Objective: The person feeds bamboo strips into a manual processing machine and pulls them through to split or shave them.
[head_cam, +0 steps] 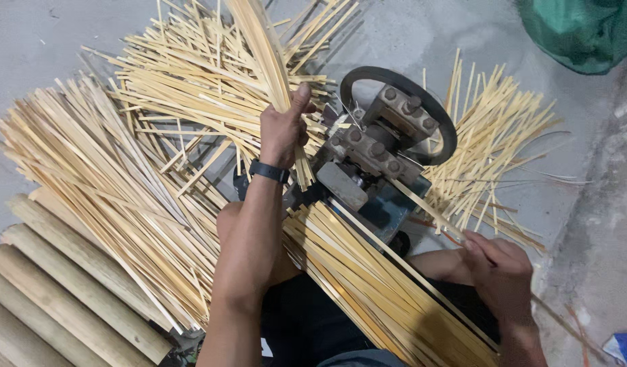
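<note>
Gripping a strip bundle (269,61) left-handed (283,129), right hand (500,268) pinching one strip (429,207).

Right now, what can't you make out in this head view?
- Left hand: grips a bundle of bamboo strips; its top is cut off by the frame's upper edge.
- Right hand: fingers curl over a single strip, hiding the contact.
- Machine: its feed slot is hidden behind rollers and bolts.
- Green bag: cropped at the corner.
- Bamboo poles: cut off by the left and bottom edges.

Pale yellow bamboo strips (157,170), black wristband (269,171), dark grey, perhaps bluish machine (378,163), green cloth (578,30)
</note>
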